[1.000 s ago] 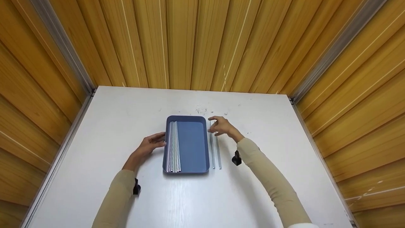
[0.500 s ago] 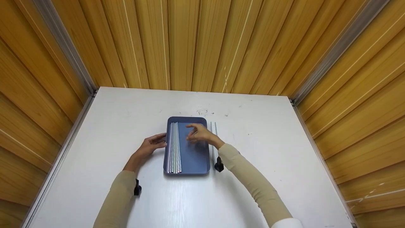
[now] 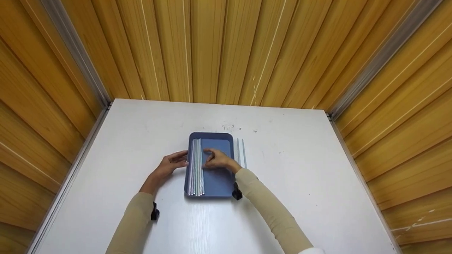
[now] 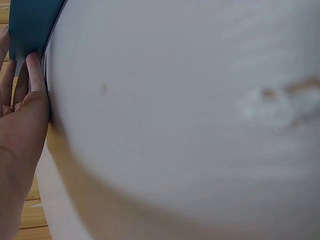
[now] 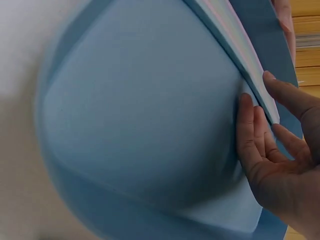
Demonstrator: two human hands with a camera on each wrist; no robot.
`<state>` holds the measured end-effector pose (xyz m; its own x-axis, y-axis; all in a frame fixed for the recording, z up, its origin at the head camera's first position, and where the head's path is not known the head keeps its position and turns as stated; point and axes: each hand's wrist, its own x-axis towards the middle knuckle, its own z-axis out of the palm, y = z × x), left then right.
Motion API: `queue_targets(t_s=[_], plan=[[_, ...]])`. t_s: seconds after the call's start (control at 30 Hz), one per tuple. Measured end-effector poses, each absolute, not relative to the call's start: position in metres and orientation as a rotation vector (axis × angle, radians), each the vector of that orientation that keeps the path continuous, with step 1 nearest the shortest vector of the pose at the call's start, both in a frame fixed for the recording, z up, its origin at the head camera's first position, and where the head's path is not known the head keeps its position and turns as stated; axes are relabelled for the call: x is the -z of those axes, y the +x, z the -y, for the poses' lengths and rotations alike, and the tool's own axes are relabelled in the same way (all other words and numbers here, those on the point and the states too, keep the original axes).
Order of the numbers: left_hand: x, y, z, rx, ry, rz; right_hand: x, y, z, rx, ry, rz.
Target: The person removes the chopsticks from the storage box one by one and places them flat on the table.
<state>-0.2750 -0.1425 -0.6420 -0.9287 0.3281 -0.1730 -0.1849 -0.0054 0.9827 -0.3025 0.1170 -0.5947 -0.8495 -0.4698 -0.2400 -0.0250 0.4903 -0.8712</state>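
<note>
Fingers of your right hand (image 3: pixel 217 159) curve, tips parted, touching rather than gripping slim, glossy sticks (image 3: pixel 197 173) along the left edge of the smooth blue tray (image 3: pixel 216 183); your left hand (image 3: pixel 168 165) rests relaxed fingers against that edge's outer wall.

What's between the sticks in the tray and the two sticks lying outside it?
The head view shows the right hand, bare tray floor and the tray's side wall.

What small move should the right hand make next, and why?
Probably nudge the row of sticks gently leftward with the right hand: it sits at the row's right edge, and the left hand, against the left side of the tray, could steady it.
</note>
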Motion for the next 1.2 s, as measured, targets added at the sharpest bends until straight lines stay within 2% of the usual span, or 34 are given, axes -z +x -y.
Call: queue_targets(t_s=[0.53, 0.83, 1.2], plan=[[0.641, -0.275, 0.138, -1.989, 0.093, -1.936, 0.587, -0.293, -0.107, 1.346, -0.155, -2.149], [0.642, -0.275, 0.138, -2.034, 0.124, -1.920, 0.582, -0.285, -0.098, 1.122, -0.321, -2.508], [0.642, -0.272, 0.140, -2.019, 0.105, -1.926, 0.580, -0.285, -0.104, 1.421, -0.086, -2.122]])
